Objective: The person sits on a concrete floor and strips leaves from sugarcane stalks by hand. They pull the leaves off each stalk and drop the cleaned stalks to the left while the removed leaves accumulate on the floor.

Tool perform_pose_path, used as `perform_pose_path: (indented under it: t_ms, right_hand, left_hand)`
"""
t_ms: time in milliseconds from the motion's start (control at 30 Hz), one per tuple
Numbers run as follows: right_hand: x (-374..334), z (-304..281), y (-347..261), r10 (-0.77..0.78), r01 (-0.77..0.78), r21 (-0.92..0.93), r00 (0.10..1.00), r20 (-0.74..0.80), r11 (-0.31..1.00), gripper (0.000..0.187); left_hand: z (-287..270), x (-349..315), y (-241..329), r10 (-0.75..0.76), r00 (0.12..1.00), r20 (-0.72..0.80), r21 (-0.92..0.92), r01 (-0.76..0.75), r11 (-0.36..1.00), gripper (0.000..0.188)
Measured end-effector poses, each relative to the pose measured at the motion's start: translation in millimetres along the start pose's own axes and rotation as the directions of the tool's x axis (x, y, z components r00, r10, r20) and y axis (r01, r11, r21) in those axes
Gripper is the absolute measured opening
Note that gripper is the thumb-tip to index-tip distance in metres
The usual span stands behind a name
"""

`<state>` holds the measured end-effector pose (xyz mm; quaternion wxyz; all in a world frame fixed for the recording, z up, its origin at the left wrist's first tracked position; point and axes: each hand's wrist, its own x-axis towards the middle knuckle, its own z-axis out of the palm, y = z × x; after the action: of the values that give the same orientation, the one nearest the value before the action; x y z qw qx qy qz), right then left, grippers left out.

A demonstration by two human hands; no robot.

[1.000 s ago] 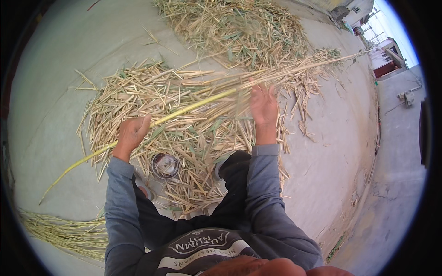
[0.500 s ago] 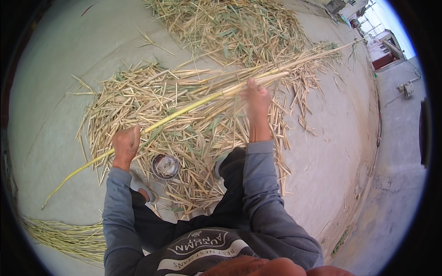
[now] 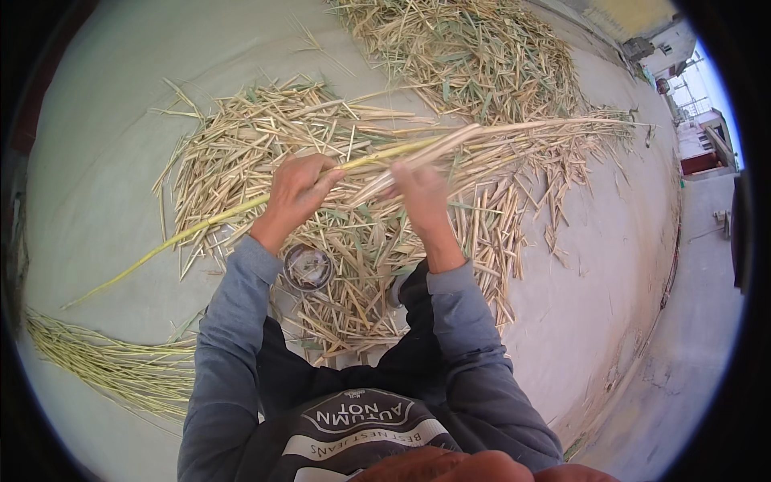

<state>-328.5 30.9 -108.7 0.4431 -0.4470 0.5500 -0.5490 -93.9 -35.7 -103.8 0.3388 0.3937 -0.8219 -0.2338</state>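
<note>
A long yellow-green stalk (image 3: 178, 234) slants across in front of me, its thin end reaching down to the left. My left hand (image 3: 299, 197) is closed round it near the middle. Just to the right, my right hand (image 3: 423, 195), blurred by motion, grips a loose, pale dry husk (image 3: 456, 143) that lies along the stalk and stands partly away from it. Under both hands spreads a heap of short, straw-coloured husk pieces (image 3: 233, 149). Several longer dry stalks (image 3: 522, 138) extend to the right on this heap.
A small round bowl (image 3: 287, 275) stands between my feet among the husks. Peeled-looking yellow-green stalks (image 3: 112, 373) lie in a bundle at the lower left. Another husk heap (image 3: 490, 68) lies farther off. A grey wall (image 3: 707, 321) runs along the right.
My left hand has moved right and up along the stalk, closer to my right hand. My right hand has shifted slightly left and down, and the husk now stands apart from the stalk.
</note>
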Motion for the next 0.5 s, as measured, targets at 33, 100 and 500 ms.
perform_pose_path:
  t_ms: [33, 100, 500]
  right_hand:
    - [5, -14, 0, 0.025, -0.020, 0.050, 0.994, -0.104, 0.999, 0.030]
    - [20, -45, 2, 0.163, -0.024, 0.268, 0.845, -0.510, 0.963, 0.035]
    - [31, -93, -1, 0.210, -0.118, 0.502, 0.969, -0.131, 0.857, 0.025]
  left_hand:
    - [-3, 0, -4, -0.046, 0.999, 0.024, 0.013, 0.045, 0.999, 0.021]
    - [-7, -2, -9, -0.145, 0.988, 0.051, -0.060, 0.148, 0.987, 0.027]
    - [3, -26, -10, -0.192, 0.930, 0.312, -0.201, 0.263, 0.944, 0.024]
